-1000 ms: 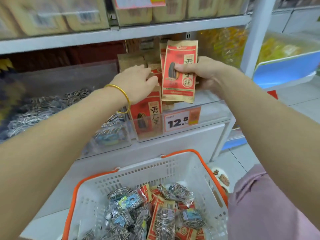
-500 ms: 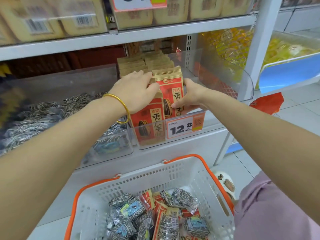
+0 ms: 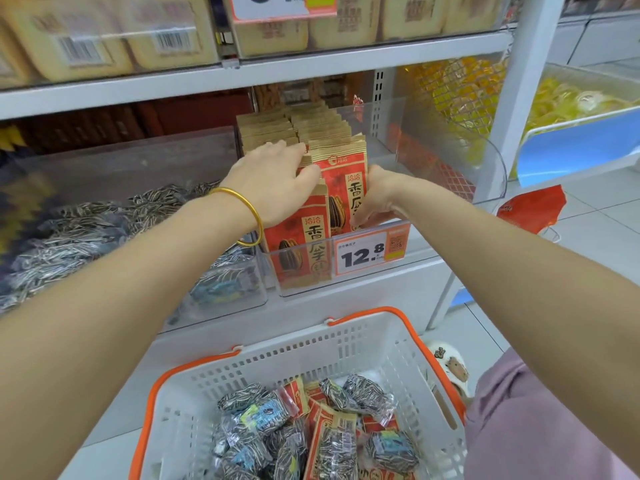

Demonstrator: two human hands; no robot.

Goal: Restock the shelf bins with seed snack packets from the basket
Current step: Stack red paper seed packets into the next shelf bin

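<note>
A clear shelf bin [image 3: 446, 150] holds upright rows of red-and-tan seed packets. My left hand [image 3: 273, 181], with a gold bangle at the wrist, lies over the tops of the front packets of the left row [image 3: 301, 247] and presses them back. My right hand [image 3: 375, 197] grips the lower right side of a red seed packet [image 3: 343, 188] that stands at the front of the right row; its fingertips are hidden behind the bin's front wall. Below, a white basket with an orange rim [image 3: 377, 344] holds several striped and red seed packets [image 3: 332, 441].
A price tag reading 12.8 [image 3: 370, 252] is fixed to the bin's front. To the left is a clear bin of striped seed packets [image 3: 104, 230]. The shelf above [image 3: 311, 69] carries tan packages. Yellow goods lie in bins at the right [image 3: 568, 98]. A slippered foot [image 3: 450, 367] stands beside the basket.
My right hand brought the red packet down from in front of the shelf into the right row of the bin and pushed it lower. My left hand stayed on the left row.
</note>
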